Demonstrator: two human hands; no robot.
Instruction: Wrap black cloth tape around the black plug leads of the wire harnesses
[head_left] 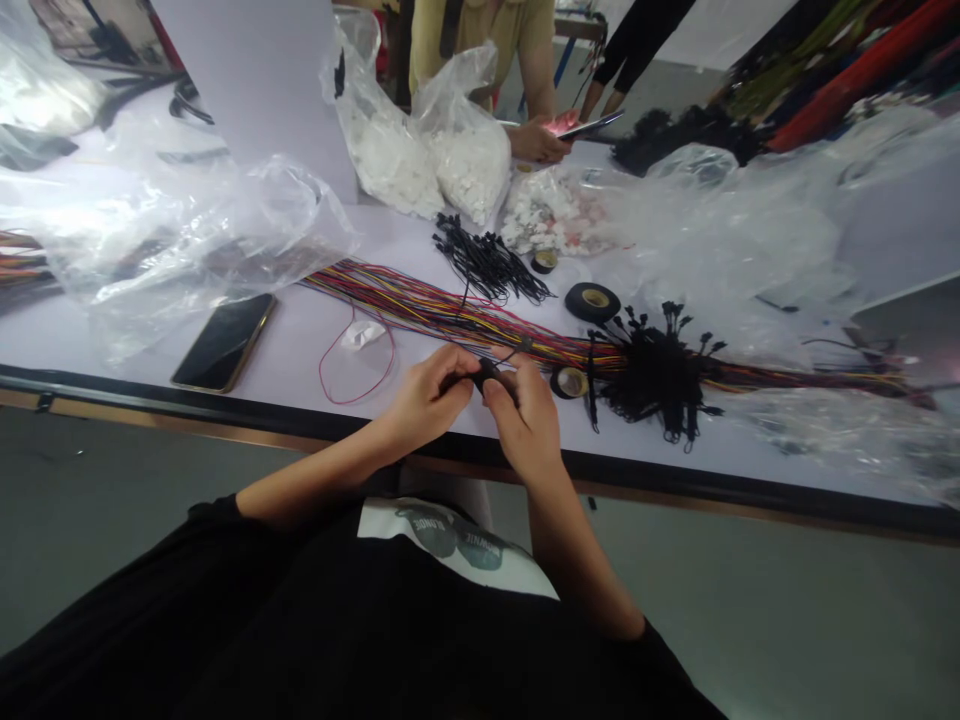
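Observation:
Close to the table's front edge, my left hand [429,398] and my right hand [529,412] meet over a small black piece [487,372]. Both hands pinch it between thumb and fingers; the fingers cover much of it, so its exact kind is unclear. A thin dark lead shows by the right fingertips. Just behind the hands runs a long bundle of red, yellow and black wires [420,300]. A roll of black tape [570,383] lies right of my right hand, beside a heap of black cables with small connectors [660,375].
A phone [225,343] and a looped pink wire [324,372] lie to the left. Behind are more black cables [487,262], a larger tape roll [592,301] and bags of white parts [469,170]. Across the table, a person's hands [541,140] hold a phone.

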